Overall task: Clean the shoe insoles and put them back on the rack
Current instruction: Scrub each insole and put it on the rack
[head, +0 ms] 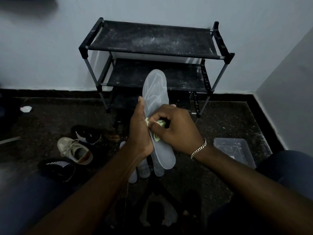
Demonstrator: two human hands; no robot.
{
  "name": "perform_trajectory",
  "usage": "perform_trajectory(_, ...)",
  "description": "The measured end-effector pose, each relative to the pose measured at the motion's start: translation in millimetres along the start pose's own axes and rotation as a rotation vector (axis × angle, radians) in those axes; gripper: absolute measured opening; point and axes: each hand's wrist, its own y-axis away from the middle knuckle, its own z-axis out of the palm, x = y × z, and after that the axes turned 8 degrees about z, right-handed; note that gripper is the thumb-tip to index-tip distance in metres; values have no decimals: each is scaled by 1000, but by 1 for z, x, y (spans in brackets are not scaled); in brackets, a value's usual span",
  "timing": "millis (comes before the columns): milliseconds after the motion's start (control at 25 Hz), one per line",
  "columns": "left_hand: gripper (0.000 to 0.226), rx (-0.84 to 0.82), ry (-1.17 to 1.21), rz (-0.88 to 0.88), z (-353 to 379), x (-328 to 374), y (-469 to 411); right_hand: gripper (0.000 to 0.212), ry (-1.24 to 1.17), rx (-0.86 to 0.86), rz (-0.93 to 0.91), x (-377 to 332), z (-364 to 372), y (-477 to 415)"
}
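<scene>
The left hand (138,133) is curled around a grey insole (155,89) and holds it up in front of the black shoe rack (152,39). The right hand (176,128) pinches a small yellow-green cloth (156,137) and presses it on the insole. More insoles (144,170) lie on the floor below. A beige shoe (74,150) sits to the left.

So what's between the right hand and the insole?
A wadded pale green cloth, pinched by the right hand against the insole, seen in the head view.
</scene>
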Motion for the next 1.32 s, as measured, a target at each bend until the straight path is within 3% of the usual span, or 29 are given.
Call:
perform_trajectory(280, 67, 4, 12, 24, 0, -1, -1, 3, -1, 48, 40, 5, -1, -4)
perform_trajectory(440, 74, -12, -39, 5, -3, -1, 0, 6, 17, -28, 11, 3, -2, 3)
perform_trajectory(640, 66, 1, -22, 22, 0, -2, 1, 4, -5, 53, 36, 3, -4, -4)
perform_trajectory(800, 74, -5, -42, 0, -1, 0, 1, 5, 25, -32, 11, 1, -3, 2)
perform_trajectory(1000, 68, -37, -8, 13, 1, 0, 1, 1, 19, 43, 50, 3, -8, -5)
perform_trajectory(1160, 74, -12, -46, -5, -2, 0, 1, 3, 63, -33, 3, 2, -4, 2)
perform_trajectory(1320, 67, -43, -7, 15, -3, -3, 0, 3, 67, 51, 48, 5, -7, -4)
